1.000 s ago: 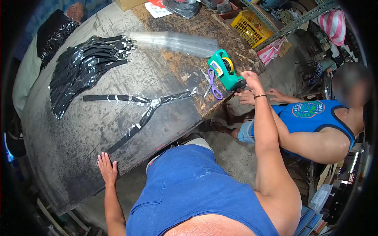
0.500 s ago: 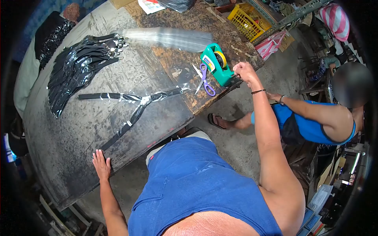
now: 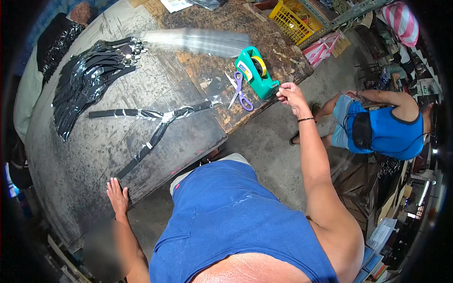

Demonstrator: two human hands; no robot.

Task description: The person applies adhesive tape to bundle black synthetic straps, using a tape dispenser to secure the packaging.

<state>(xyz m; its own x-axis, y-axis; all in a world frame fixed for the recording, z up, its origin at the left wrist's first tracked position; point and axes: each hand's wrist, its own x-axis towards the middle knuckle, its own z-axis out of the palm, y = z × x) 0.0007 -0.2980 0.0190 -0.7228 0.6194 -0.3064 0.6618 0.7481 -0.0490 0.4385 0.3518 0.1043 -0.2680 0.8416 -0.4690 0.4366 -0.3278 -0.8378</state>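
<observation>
My left hand (image 3: 118, 195) lies flat and open on the dark tabletop (image 3: 89, 188), its fingertips by the lower end of a Y-shaped pair of black suspenders (image 3: 153, 139). Clear shiny wrapping shows around the suspenders' joint and straps. My right hand (image 3: 292, 97) is pinched at the cutter end of a green tape dispenser (image 3: 256, 78), on the end of the tape, which is barely visible. Inside the dispenser sits a yellow-cored tape roll (image 3: 259, 66). Purple-handled scissors (image 3: 239, 92) lie partly open beside it.
A pile of black suspenders with metal clips (image 3: 92, 78) lies at the back left, with long clear plastic sleeves (image 3: 198, 41) beyond. A yellow crate (image 3: 289, 23) stands at the back right. A co-worker in blue (image 3: 391, 127) bends over at the right.
My right hand has shifted slightly down from the dispenser's cutter end, still pinched. The co-worker has moved farther back to the right. My left hand stays flat on the table.
</observation>
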